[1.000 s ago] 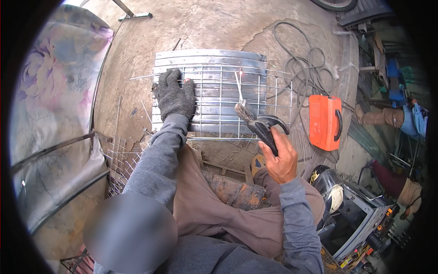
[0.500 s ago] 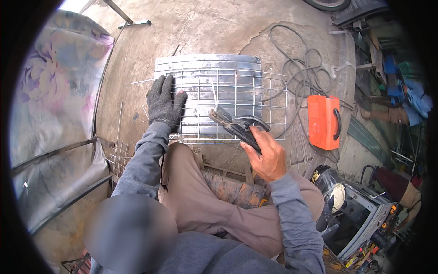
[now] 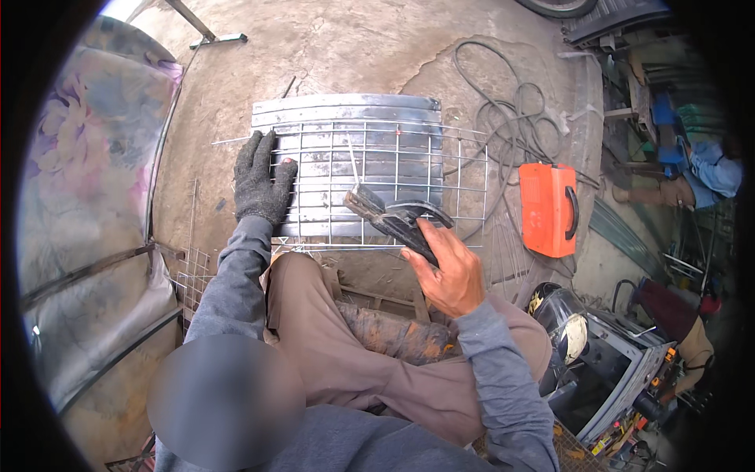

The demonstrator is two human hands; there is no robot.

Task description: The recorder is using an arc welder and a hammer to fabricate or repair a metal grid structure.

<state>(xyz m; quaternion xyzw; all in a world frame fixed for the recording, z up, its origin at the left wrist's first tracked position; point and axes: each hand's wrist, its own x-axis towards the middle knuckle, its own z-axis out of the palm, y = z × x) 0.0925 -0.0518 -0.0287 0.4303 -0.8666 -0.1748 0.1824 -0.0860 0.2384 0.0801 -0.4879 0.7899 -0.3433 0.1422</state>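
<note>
— Grasping what in the right grip (image 3: 450, 275)?

— Clenching a black electrode holder (image 3: 403, 223), bare-skinned around the handle, and slanting its head up toward the left.

— Clamping anything in that head?

— Yes, pinching a thin, pale welding electrode (image 3: 353, 161) and pointing it away from the body, above the wire mesh panel (image 3: 396, 169). Bringing the tip close to the wires, but not showing clearly enough to tell contact from a gap.

— And doing what with the left grip (image 3: 263, 185)?

— Resting palm down in a dark knit glove (image 3: 253, 169), released and stretched out flat, touching the left edge of the mesh.

— Finding the panel where, exactly?

— Lying just beyond the bent knees (image 3: 295, 287), overlapping a slatted metal sheet (image 3: 346, 110) and extending past its right edge. Showing a small reddish spot (image 3: 399, 132) at a wire near the far side.

— Seeing what farther out?

— Noticing an orange welding machine (image 3: 548, 208) standing to the right on the concrete floor (image 3: 338, 47), near a looping dark cable (image 3: 515, 118). Spotting a black helmet (image 3: 568, 322) with a cream patch beside the right knee, and a floral curtain (image 3: 90, 157) hanging at the left.

— Working near anyone?

— Seeing a person in blue clothing (image 3: 712, 169) well apart, at the far right.
</note>
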